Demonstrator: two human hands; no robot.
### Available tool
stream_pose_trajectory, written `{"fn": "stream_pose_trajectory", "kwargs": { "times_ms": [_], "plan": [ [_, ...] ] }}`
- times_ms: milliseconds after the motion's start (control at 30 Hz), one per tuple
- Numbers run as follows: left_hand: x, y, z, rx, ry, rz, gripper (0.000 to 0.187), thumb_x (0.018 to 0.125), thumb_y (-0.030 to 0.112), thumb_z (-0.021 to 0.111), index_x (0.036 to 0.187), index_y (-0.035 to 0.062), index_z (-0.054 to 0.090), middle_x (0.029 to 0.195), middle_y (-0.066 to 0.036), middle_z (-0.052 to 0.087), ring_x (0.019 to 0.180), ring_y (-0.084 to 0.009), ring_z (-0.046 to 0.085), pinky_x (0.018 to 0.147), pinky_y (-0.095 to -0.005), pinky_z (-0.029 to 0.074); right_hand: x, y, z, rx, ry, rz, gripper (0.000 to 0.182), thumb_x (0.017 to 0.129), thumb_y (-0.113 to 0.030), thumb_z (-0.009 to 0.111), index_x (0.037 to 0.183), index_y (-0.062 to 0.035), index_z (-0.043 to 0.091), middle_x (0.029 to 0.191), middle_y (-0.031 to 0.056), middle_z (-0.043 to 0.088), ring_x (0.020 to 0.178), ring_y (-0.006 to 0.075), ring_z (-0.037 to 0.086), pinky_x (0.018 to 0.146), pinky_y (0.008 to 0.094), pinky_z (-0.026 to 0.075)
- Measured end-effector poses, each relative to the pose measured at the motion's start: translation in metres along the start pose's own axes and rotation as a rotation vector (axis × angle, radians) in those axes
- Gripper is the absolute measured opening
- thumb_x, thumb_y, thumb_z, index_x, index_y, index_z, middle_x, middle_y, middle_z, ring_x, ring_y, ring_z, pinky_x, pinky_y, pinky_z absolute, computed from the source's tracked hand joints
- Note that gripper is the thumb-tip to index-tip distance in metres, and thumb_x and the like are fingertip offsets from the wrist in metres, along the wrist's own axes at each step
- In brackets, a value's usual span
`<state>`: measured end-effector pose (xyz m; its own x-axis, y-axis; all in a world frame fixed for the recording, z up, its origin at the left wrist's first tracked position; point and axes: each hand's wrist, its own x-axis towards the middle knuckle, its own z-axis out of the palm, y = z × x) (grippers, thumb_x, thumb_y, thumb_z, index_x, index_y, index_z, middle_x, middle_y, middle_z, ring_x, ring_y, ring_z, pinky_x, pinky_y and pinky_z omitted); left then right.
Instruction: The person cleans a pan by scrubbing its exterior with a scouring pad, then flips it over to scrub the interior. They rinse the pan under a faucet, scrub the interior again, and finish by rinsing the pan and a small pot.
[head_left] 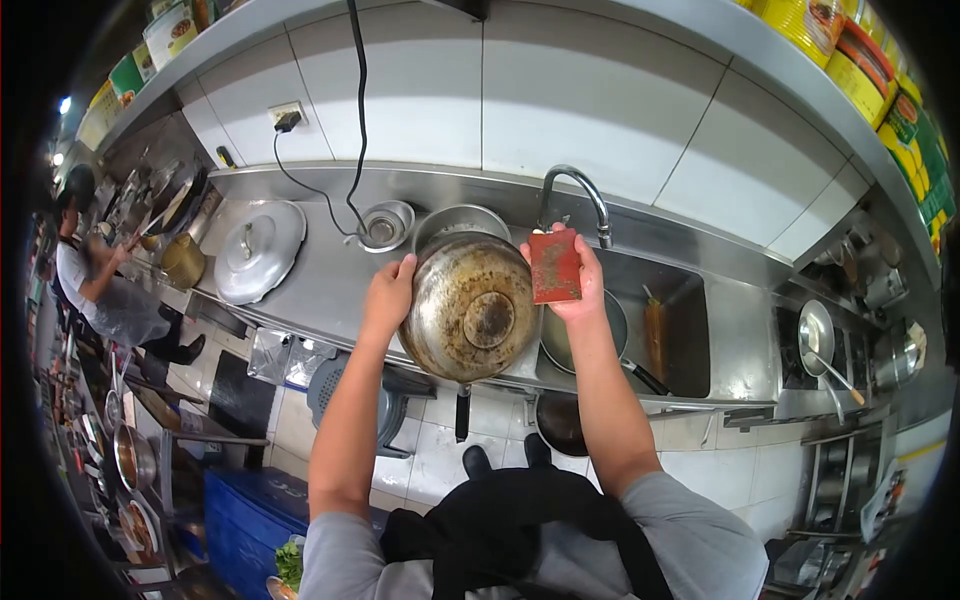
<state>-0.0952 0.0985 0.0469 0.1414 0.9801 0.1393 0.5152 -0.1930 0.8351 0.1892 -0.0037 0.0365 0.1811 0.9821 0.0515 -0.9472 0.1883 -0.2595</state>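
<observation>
Grips the left edge of an upturned pan in the left hand, and clasps a worn red pad in the right hand, just beside the pan's right edge; cannot tell whether touching. Holds the pan at the front of the counter, left of the sink, with its stained base upwards and its dark handle towards the floor. For what looks like scouring, best to brace the rim firmly on the left, lay the pad flat rather than on a corner, rub in short, overlapping strokes around the darker central disc, and turn the pan to reach fresh staining; wiser, too, to tilt it over the sink to catch drips. Note inside the sink a second pan, partly hidden behind the right forearm, and a long orange-brown bundle, too unclear to identify. Behind the held pan, see a larger metal bowl, mostly covered, contents impossible to tell; to its left, small nested bowls and a domed lid
</observation>
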Motion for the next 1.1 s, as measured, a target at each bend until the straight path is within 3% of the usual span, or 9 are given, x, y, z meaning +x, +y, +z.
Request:
{"fn": "stream_pose_trajectory", "kwargs": {
  "times_ms": [133,400,567,633,667,733,900,1000,1100],
  "plan": [
    [-0.017,-0.014,0.025,-0.382,0.036,-0.281,0.054,0.089,0.05,0.074,0.085,-0.0032,0.065,0.079,-0.009,0.067,0.075,-0.0144,0.059,0.072,-0.0314,0.05,-0.01,-0.002,-0.02,-0.049,0.031,0.023,0.029,0.098,-0.027,0.062,0.116,-0.005,0.063,0.113,0.0169,0.069,0.114,0.0347,0.064,0.109,0.0539,0.047],
    [-0.05,-0.039,0.079,-0.849,0.024,-0.511,0.056,0.09,0.05,0.074,0.092,-0.0044,0.063,0.085,-0.009,0.066,0.076,-0.0154,0.059,0.071,-0.0304,0.05,-0.031,-0.023,-0.061,-0.292,0.25,-0.028,0.04,0.087,-0.003,0.063,0.125,-0.0078,0.056,0.12,0.0141,0.065,0.113,0.0385,0.064,0.102,0.0491,0.051],
    [-0.048,-0.035,0.065,-0.617,-0.03,-0.503,0.054,0.093,0.047,0.071,0.102,-0.0055,0.063,0.089,-0.013,0.067,0.082,-0.0212,0.062,0.076,-0.0343,0.051,-0.034,-0.029,-0.061,-0.311,0.267,0.005,0.041,0.085,-0.005,0.062,0.126,-0.0091,0.055,0.121,0.0143,0.064,0.116,0.0377,0.063,0.099,0.0492,0.052],
    [-0.052,-0.025,0.059,-0.032,0.1,-0.143,0.044,0.095,0.039,0.068,0.113,-0.0015,0.064,0.108,-0.019,0.067,0.1,-0.0318,0.062,0.09,-0.0423,0.048,-0.034,-0.028,-0.063,-0.302,0.287,0.007,0.04,0.086,-0.005,0.062,0.126,-0.0081,0.056,0.121,0.0145,0.065,0.116,0.0368,0.063,0.098,0.049,0.052],
    [-0.055,-0.02,0.056,-0.031,0.102,-0.142,0.044,0.095,0.039,0.068,0.113,-0.0015,0.064,0.108,-0.019,0.067,0.1,-0.0318,0.062,0.09,-0.0423,0.048,-0.033,-0.028,-0.064,-0.292,0.306,0.009,0.04,0.086,-0.006,0.062,0.126,-0.0071,0.056,0.121,0.0147,0.065,0.116,0.0359,0.063,0.097,0.0487,0.053],
    [-0.067,-0.006,0.051,0.254,0.199,0.565,0.038,0.094,0.03,0.063,0.122,0.0042,0.063,0.125,-0.02,0.061,0.118,-0.0392,0.054,0.101,-0.0507,0.041,-0.031,-0.029,-0.067,-0.314,0.316,0.036,0.037,0.089,-0.008,0.062,0.125,-0.0057,0.057,0.12,0.0146,0.065,0.115,0.0348,0.064,0.097,0.0483,0.054],
    [-0.111,0.002,0.047,0.518,0.012,0.612,0.058,0.093,0.024,0.062,0.144,0.0017,0.046,0.154,-0.018,0.042,0.14,-0.0397,0.038,0.112,-0.056,0.031,-0.024,-0.027,-0.08,-0.405,0.328,0.036,0.033,0.094,-0.015,0.064,0.125,-0.002,0.059,0.116,0.0145,0.067,0.112,0.0314,0.065,0.095,0.0472,0.054],
    [-0.111,-0.008,0.047,0.388,0.076,0.436,0.059,0.093,0.026,0.062,0.144,0.0003,0.047,0.152,-0.018,0.044,0.141,-0.0392,0.038,0.114,-0.0555,0.03,-0.023,-0.024,-0.076,-0.482,0.381,0.008,0.032,0.098,-0.021,0.062,0.124,-0.0023,0.059,0.114,0.0144,0.068,0.107,0.0311,0.067,0.093,0.047,0.056],
    [-0.1,-0.002,0.051,0.393,0.02,0.526,0.059,0.094,0.029,0.06,0.145,0.0013,0.047,0.154,-0.016,0.042,0.141,-0.0386,0.038,0.115,-0.058,0.028,-0.023,-0.024,-0.071,-0.546,0.395,-0.011,0.032,0.099,-0.021,0.06,0.124,-0.0022,0.058,0.113,0.0142,0.068,0.103,0.0313,0.068,0.09,0.0477,0.056]
  ]
}}
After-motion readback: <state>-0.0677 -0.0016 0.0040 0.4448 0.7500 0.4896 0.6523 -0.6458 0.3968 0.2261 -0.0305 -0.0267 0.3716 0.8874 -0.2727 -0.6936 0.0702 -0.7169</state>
